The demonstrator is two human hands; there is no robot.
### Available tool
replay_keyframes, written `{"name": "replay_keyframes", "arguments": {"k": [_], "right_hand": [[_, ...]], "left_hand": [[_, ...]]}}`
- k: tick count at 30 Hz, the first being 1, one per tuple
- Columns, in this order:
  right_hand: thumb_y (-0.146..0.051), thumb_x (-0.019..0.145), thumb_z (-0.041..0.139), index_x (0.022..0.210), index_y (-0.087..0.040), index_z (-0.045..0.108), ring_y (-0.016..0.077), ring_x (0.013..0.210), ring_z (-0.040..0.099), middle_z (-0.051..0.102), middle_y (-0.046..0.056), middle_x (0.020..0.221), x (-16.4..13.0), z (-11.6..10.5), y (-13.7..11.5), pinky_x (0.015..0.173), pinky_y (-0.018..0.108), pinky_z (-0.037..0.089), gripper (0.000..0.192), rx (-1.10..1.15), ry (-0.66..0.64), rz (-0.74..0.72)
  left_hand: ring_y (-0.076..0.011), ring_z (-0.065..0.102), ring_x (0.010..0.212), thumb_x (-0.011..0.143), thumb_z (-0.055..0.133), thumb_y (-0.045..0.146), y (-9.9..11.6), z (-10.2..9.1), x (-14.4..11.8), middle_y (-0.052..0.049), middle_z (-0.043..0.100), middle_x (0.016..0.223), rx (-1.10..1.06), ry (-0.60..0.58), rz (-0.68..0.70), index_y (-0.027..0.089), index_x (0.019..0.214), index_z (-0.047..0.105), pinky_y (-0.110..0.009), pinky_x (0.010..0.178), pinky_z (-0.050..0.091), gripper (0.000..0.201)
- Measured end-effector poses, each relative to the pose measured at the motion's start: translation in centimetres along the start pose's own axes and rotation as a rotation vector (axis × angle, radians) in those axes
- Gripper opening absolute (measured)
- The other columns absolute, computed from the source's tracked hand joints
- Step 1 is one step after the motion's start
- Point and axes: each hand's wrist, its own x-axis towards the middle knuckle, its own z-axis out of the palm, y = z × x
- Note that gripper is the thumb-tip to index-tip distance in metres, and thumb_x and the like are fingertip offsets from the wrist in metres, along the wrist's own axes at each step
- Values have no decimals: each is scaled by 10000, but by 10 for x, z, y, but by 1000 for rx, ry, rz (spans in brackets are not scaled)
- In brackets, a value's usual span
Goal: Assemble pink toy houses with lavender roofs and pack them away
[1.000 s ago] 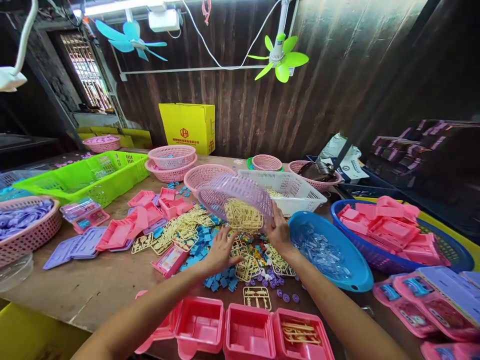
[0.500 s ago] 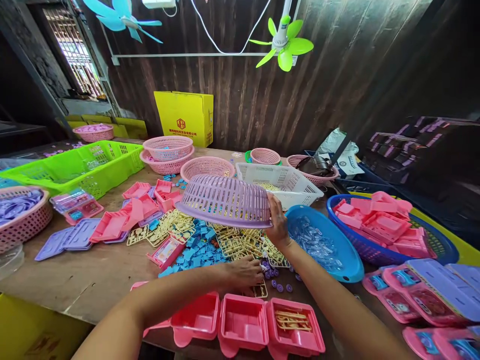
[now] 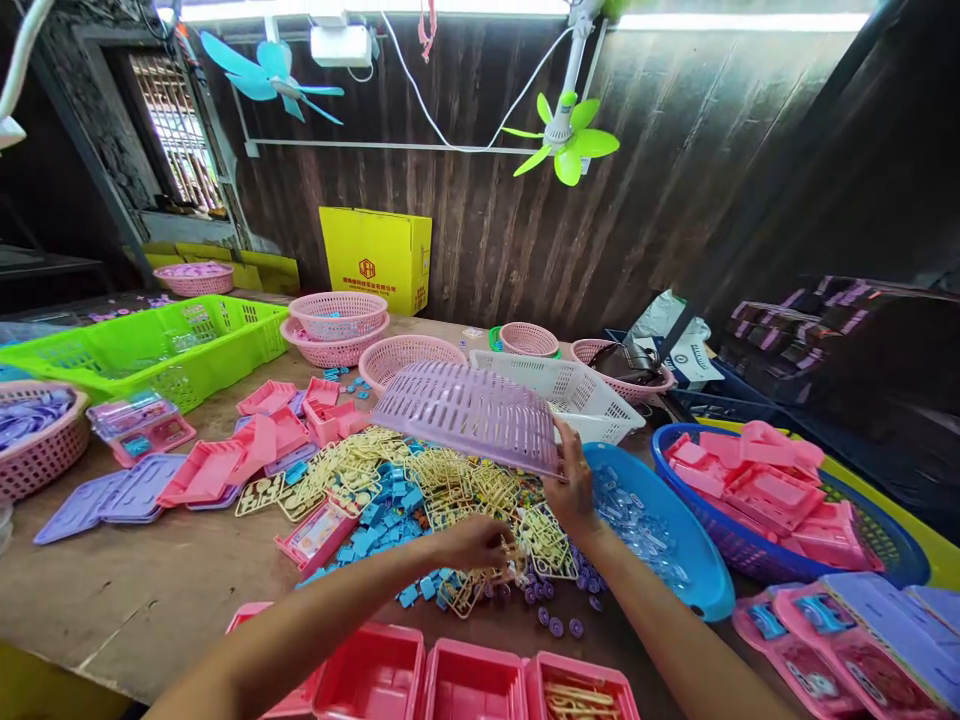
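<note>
At the far left edge a pink basket (image 3: pixel 41 455) holds purple parts; a green crate (image 3: pixel 161 345) stands behind it, upper left. Left of centre, pink trays (image 3: pixel 206 470) lie on the wooden table (image 3: pixel 135 590). At centre, the left hand (image 3: pixel 476 545) rests palm-down, fingers curled onto the cream plastic frames (image 3: pixel 450 485) heaped over blue pieces (image 3: pixel 379 520). Just right, the right hand (image 3: pixel 574 490) grips the rim of an upturned lilac basket (image 3: pixel 472 415), held tilted above the heap. Right of centre sits a blue bowl (image 3: pixel 675 560) with clear parts; at the right, a blue basket (image 3: pixel 757 560) of pink trays.
</note>
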Motion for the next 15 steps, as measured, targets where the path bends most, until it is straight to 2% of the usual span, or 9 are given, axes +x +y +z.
{"name": "replay_keyframes", "arguments": {"k": [3, 6, 9, 12, 15], "right_hand": [[-155, 802, 371, 1323, -207, 383, 226, 1155, 515, 543, 98, 1242, -2, 0, 1, 940, 407, 449, 524, -1, 32, 164], [-213, 812, 379, 1295, -186, 413, 231, 1139, 522, 550, 110, 1229, -4, 1, 4, 959, 422, 425, 484, 0, 88, 271], [-259, 822, 387, 1260, -178, 441, 243, 1151, 512, 554, 119, 1222, -6, 2, 4, 974, 439, 407, 449, 15, 159, 329], [-274, 824, 397, 1243, -165, 458, 252, 1135, 521, 564, 130, 1204, -9, 3, -4, 954, 439, 420, 437, 31, 176, 325], [-235, 816, 400, 1264, -172, 445, 245, 1087, 545, 580, 122, 1159, -13, 2, -14, 915, 422, 444, 455, 7, 142, 279]], "left_hand": [[-113, 531, 627, 791, 556, 233, -23, -21, -2, 23, 577, 673, 44, 163, -166, 143, 972, 617, -194, 565, 394, 211], [-208, 563, 910, 799, 545, 189, -35, -37, -5, -80, 597, 927, 129, 393, -318, 112, 1004, 583, -299, 782, 446, 223], [-233, 458, 1149, 857, 466, 187, -34, -48, 0, -120, 499, 1166, 191, 587, -381, 146, 1110, 509, -361, 960, 379, 260], [-243, 503, 1110, 853, 499, 242, -31, -55, 13, -136, 457, 1214, 187, 667, -441, 145, 1127, 481, -365, 922, 420, 291], [-270, 558, 1034, 755, 633, 235, -32, -60, 26, -182, 427, 1252, 138, 696, -497, 106, 1114, 481, -367, 843, 465, 411]]}}
